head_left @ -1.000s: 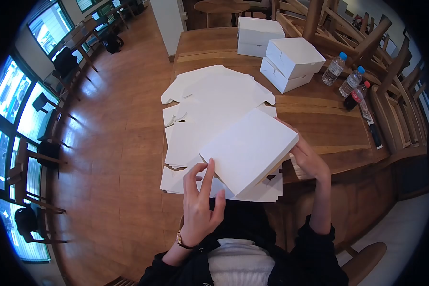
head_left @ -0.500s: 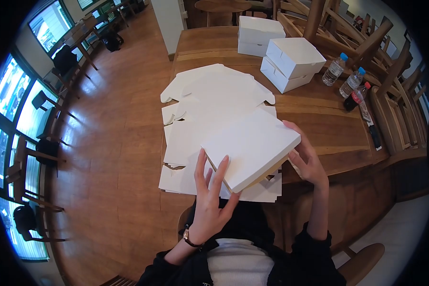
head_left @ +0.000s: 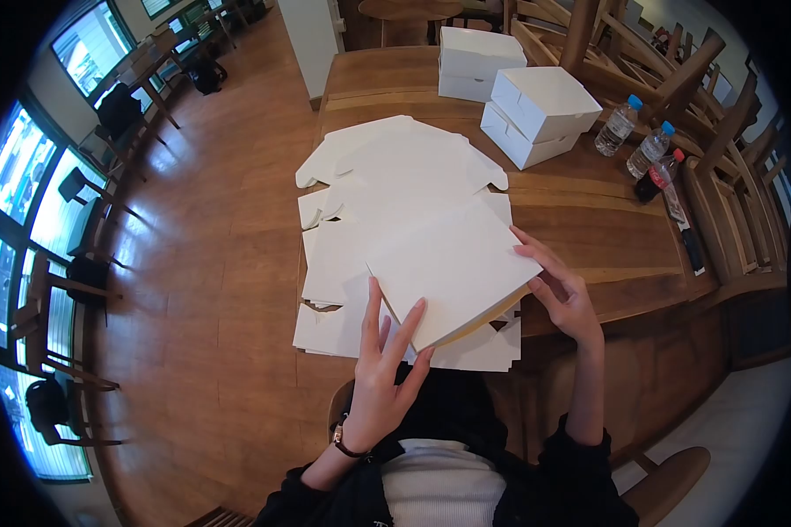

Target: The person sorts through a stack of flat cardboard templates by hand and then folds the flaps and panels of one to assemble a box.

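Observation:
A white cardboard box (head_left: 455, 265), its flat lid uppermost and a tan inner side showing along the near right edge, sits tilted above a stack of flat box blanks (head_left: 395, 162). My left hand (head_left: 387, 364) grips its near-left edge, fingers spread along the side and thumb at the near corner. At the right corner, my right hand (head_left: 564, 294) holds the box between fingers and thumb. The underside of the box is hidden.
Folded white boxes (head_left: 543, 104) stand at the back, with another stack (head_left: 481, 63) behind. Two water bottles (head_left: 618, 126) and a cola bottle (head_left: 657, 178) line the right of the wooden table (head_left: 378, 83). Upturned chairs (head_left: 677, 79) crowd beyond; a black-handled tool (head_left: 692, 250) lies near the right edge.
The box has shifted slightly left, and its lid lies flatter, with less of the white front edge showing. My right hand has moved left with its corner; my left fingers have barely shifted.

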### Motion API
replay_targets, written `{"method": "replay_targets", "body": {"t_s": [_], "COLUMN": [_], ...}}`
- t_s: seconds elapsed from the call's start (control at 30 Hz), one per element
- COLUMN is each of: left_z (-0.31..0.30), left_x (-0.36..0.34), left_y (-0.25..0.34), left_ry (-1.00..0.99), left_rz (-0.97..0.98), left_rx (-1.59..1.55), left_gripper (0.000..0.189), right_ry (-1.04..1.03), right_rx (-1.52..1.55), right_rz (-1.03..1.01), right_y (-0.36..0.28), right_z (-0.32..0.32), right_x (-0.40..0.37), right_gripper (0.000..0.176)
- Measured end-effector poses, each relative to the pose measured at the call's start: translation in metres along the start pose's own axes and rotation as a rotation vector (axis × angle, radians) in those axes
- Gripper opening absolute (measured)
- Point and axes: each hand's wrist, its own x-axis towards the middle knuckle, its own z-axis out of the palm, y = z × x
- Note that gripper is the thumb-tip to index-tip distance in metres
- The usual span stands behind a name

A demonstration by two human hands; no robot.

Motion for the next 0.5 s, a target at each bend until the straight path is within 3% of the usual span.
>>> {"method": "replay_targets", "body": {"t_s": [0.5], "left_z": [0.0043], "left_x": [0.0001], "left_y": [0.0039], "left_ry": [0.063], "left_rz": [-0.008], "left_rx": [0.134], "left_gripper": [0.052], "right_ry": [-0.031], "right_rx": [-0.177], "right_rz": [-0.021], "right_y": [-0.0063], "right_z": [-0.0034], "right_x": [-0.0022], "right_gripper": [0.034]}}
